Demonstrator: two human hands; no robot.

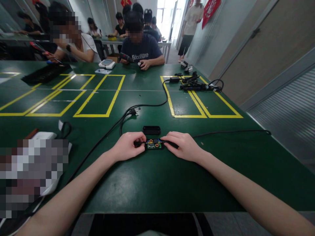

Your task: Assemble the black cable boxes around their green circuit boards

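Observation:
A small green circuit board [154,144] with copper coils lies exposed in front of me, apparently in the lower half of a black casing. At its left end, my left hand [131,146] pinches a black cable [139,143] where it meets the board. On the opposite side, my right hand [183,146] has its fingers closed round the other black cable [172,143]. Just behind the board rests the empty black casing half [151,130], hollow side up.
A plug [133,111] and its cord [150,105] lie beyond my left hand. Bundled black adapters and cables [197,86] sit at the far right of the green table [152,186]. Across the table a person [142,46] handles a small part. A blurred-out item [34,170] is at my left.

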